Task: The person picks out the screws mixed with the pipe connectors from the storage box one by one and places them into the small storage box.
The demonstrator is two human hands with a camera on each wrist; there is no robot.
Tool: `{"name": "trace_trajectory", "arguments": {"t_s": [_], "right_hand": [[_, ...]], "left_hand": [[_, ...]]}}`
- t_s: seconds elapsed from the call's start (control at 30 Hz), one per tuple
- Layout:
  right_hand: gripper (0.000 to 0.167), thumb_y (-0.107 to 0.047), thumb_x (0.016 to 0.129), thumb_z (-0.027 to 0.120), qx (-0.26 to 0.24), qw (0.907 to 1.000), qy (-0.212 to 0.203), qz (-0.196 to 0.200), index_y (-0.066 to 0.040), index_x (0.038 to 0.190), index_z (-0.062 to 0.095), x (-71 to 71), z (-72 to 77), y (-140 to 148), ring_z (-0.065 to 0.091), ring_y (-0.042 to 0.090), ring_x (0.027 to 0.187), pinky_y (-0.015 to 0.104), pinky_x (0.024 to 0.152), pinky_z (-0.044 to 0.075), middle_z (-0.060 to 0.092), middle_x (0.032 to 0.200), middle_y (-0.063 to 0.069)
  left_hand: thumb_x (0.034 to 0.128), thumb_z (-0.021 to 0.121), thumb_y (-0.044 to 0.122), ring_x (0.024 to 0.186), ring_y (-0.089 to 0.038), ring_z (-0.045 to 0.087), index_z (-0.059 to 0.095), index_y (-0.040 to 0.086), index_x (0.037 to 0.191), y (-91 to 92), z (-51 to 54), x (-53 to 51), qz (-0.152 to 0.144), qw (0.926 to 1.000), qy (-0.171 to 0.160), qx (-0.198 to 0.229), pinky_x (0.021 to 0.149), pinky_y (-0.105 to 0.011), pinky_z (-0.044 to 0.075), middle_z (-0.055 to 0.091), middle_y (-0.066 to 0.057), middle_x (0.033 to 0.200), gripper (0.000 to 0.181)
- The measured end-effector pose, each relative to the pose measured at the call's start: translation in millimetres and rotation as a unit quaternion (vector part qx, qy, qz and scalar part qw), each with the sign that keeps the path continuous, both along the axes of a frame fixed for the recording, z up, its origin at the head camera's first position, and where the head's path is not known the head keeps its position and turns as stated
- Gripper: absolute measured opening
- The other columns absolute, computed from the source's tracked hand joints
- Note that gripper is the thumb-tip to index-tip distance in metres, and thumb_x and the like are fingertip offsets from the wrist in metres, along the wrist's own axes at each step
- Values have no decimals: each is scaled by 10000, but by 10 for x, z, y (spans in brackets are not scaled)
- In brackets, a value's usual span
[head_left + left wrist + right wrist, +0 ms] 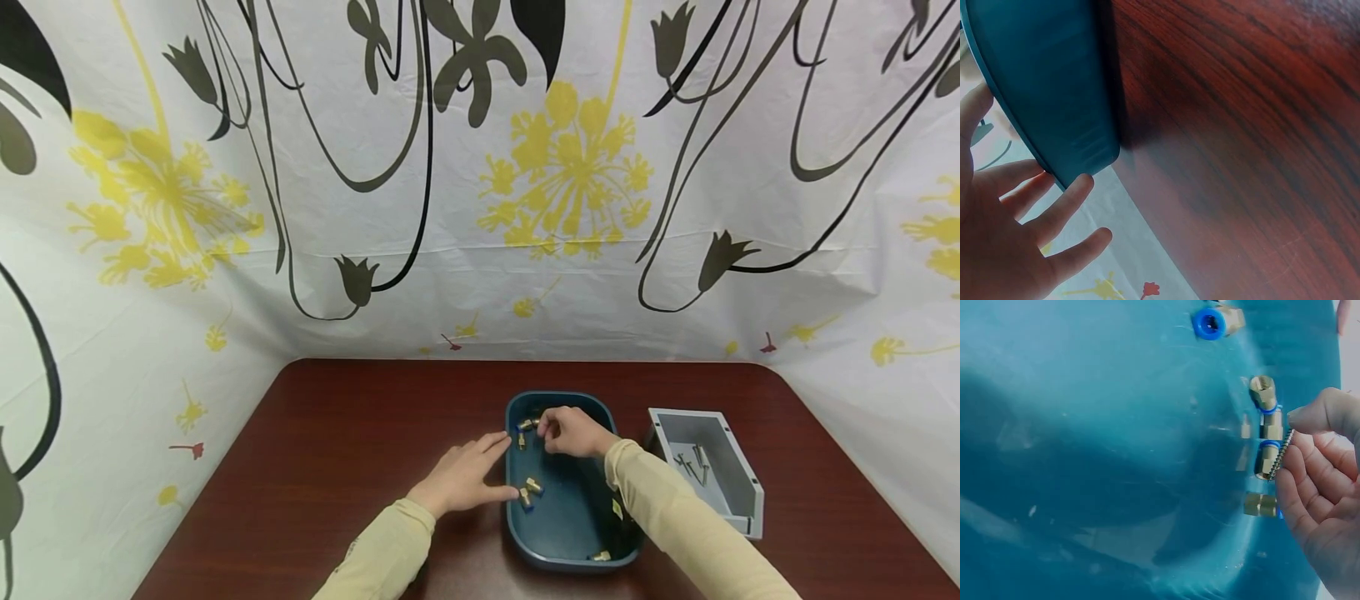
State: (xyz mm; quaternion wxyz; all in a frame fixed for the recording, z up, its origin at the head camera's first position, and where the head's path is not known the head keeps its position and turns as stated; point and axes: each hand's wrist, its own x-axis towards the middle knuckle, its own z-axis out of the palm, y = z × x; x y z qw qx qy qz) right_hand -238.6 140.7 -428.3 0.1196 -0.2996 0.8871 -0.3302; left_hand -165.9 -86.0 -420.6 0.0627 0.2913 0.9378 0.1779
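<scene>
My right hand (573, 431) is over the far end of a blue plastic basin (570, 508). In the right wrist view, its thumb and forefinger pinch a threaded screw (1282, 452), which points down and leftward. Close to the screw, several brass pipe fittings (1266, 425) with blue collars lie along the basin's side. My left hand (467, 477) rests at the basin's left rim, fingers spread and thumb apart. Beside its thumb, inside the basin, lie two more brass fittings (533, 486). The left wrist view shows fingertips against the basin's outer wall (1047, 87).
To the basin's right stands a grey open box (756, 500) with several screws (692, 468) inside. Another fitting (602, 556) lies at the basin's near end. A patterned cloth (450, 208) hangs behind the dark wooden table (360, 417).
</scene>
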Motion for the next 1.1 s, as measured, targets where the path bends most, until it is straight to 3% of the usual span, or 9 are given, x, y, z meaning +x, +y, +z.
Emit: {"name": "trace_trajectory", "arguments": {"t_s": [0.27,0.6,0.87,1.1], "right_hand": [[121,12,765,596,5,9999,110,-18,-33,873,566,-22,97,25,488,126,592,284,553,419,530,693,-25],[134,14,766,591,-105,9996,220,-139,2,897,566,-45,271,98,486,143,614,285,555,423,522,701,-7],[120,-4,771,586,-93,9994,344,-49,-81,855,548,-50,406,183,488,128,607,286,562,424,525,691,-19],[116,21,783,556,-65,9994,339,10,-43,880,546,-6,541,292,476,153,604,296,546,409,519,706,2]], "left_hand": [[803,517,551,1152,-223,411,336,112,1369,3,0,4,-36,9999,130,-20,875,-437,358,321,-24,1372,739],[801,524,548,1156,-217,408,335,110,1369,5,10,13,-12,10000,96,-1,886,-423,354,320,-21,1372,741],[798,535,542,1158,-220,405,343,109,1365,9,17,21,58,9999,78,34,893,-436,346,330,-26,1367,739],[789,535,554,1168,-210,394,343,120,1367,9,19,12,78,9999,93,-53,903,-429,335,323,-12,1372,748]]}}
